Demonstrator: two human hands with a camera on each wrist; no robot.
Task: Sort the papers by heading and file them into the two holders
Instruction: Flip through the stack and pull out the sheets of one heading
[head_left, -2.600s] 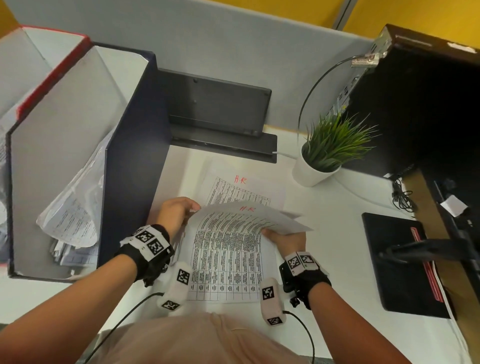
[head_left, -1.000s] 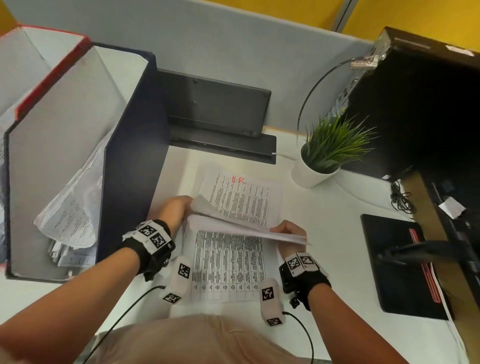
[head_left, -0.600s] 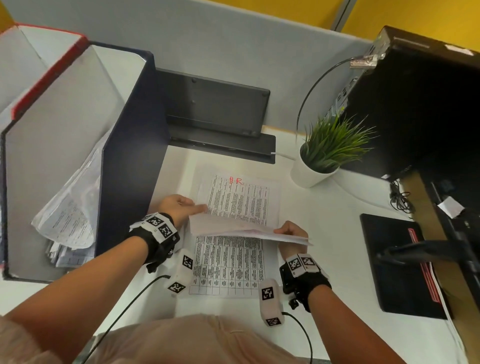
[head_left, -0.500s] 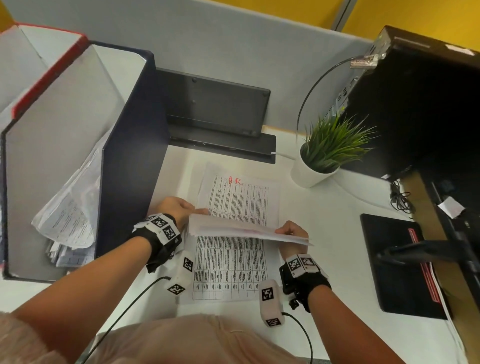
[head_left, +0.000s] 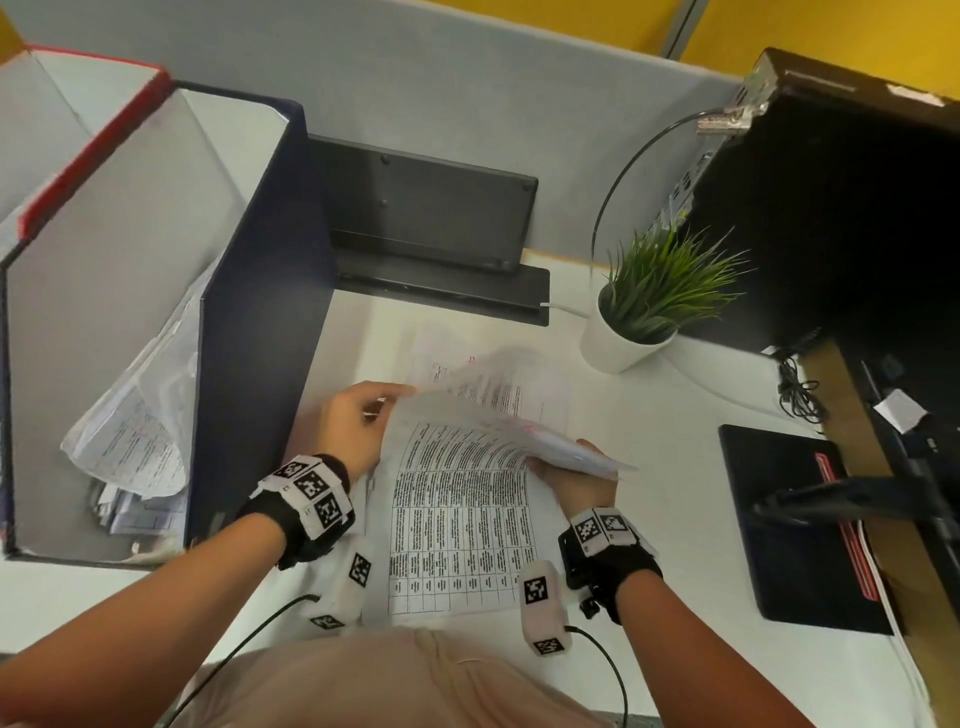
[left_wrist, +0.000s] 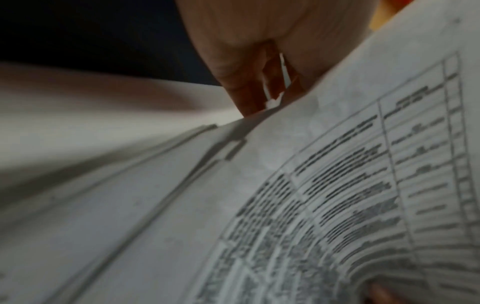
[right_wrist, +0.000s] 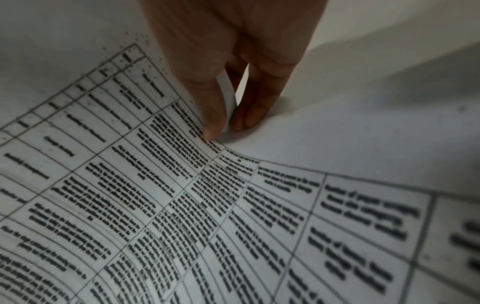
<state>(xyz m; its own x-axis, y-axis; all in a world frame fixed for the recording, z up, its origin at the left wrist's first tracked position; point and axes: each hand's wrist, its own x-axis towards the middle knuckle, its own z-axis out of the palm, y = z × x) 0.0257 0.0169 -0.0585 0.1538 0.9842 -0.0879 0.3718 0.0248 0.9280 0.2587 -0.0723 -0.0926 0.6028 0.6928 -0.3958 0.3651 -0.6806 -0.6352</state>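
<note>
A stack of printed table sheets (head_left: 462, 519) lies on the white desk in front of me. My left hand (head_left: 374, 410) pinches the left edge of the top sheet (head_left: 467, 415), which curls upward and is blurred. The left wrist view shows this pinch (left_wrist: 272, 92). My right hand (head_left: 566, 467) grips the stack's raised right edge, thumb and fingers closed on the papers (right_wrist: 226, 115). Behind the stack, a sheet with a red heading (head_left: 545, 400) lies flat. The navy holder (head_left: 260, 332) at left holds crumpled papers (head_left: 130, 436). Further left stands the red-edged holder (head_left: 93, 135).
A potted plant (head_left: 649, 301) stands at the back right of the papers. A black device (head_left: 431, 218) leans on the partition behind them. At right are a black pad (head_left: 795, 519), a dark computer case (head_left: 857, 208) and cables (head_left: 800, 389).
My left hand laid one sheet on the flat sheet behind the stack, then came back to the stack. It now lifts the top sheet's left edge. My right hand kept its hold.
</note>
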